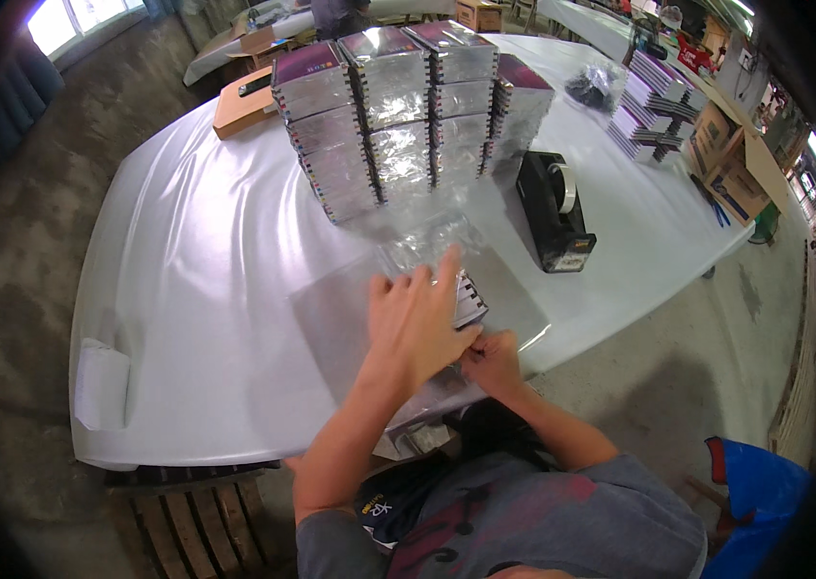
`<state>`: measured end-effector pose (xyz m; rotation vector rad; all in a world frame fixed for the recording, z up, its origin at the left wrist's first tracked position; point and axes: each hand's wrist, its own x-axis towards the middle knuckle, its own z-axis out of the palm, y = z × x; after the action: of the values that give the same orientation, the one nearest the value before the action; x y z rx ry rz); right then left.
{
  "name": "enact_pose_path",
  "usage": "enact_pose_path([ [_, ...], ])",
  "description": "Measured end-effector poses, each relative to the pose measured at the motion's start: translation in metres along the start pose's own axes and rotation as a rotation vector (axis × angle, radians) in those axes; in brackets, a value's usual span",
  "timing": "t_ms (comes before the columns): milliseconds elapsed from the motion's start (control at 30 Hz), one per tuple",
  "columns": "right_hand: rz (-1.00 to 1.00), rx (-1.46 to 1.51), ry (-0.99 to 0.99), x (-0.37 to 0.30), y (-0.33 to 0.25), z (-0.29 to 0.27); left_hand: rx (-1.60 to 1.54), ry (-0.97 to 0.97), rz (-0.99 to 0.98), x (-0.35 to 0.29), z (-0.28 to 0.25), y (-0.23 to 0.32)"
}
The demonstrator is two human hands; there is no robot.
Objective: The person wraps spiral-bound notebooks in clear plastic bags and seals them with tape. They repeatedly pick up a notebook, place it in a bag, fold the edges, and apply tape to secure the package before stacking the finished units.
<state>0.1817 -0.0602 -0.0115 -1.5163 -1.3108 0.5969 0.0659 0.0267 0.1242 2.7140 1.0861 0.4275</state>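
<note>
A small bundle of tab-edged books (469,301) lies in front of me, partly under clear plastic film (432,236). My left hand (413,323) rests over it with fingers spread, pressing from above, and covers most of it. At the bundle's near right corner my right hand (493,363) is closed, its fingertips pinched together close to my left thumb. What the pinch holds is too small to make out. Beneath both hands is a translucent flat sheet (331,304) on the table. Right of the bundle stands a black tape dispenser (553,212) with a roll in it.
Tall stacks of plastic-wrapped books (398,121) stand just beyond my hands on the white-covered table (186,251). Loose book piles (654,111) and an open cardboard box (731,159) are at far right. A white roll (102,386) lies at left, a flat carton (239,106) behind.
</note>
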Motion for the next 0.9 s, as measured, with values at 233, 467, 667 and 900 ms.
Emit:
enact_pose_path([
  [233,0.456,0.514,-0.81,-0.029,-0.034,0.001,-0.382,0.238,-0.171,0.001,-0.016,-0.011],
  [467,0.288,1.467,-0.24,0.038,-0.032,-0.019,-1.095,0.3,-0.063,-0.069,0.028,-0.051],
  [667,0.016,0.606,-0.378,0.051,-0.032,-0.018,-0.922,0.234,-0.204,-0.083,0.072,-0.046],
  [900,-0.42,0.351,-0.376,0.075,-0.074,-0.044,-0.566,0.609,0.037,-0.068,0.006,-0.043],
])
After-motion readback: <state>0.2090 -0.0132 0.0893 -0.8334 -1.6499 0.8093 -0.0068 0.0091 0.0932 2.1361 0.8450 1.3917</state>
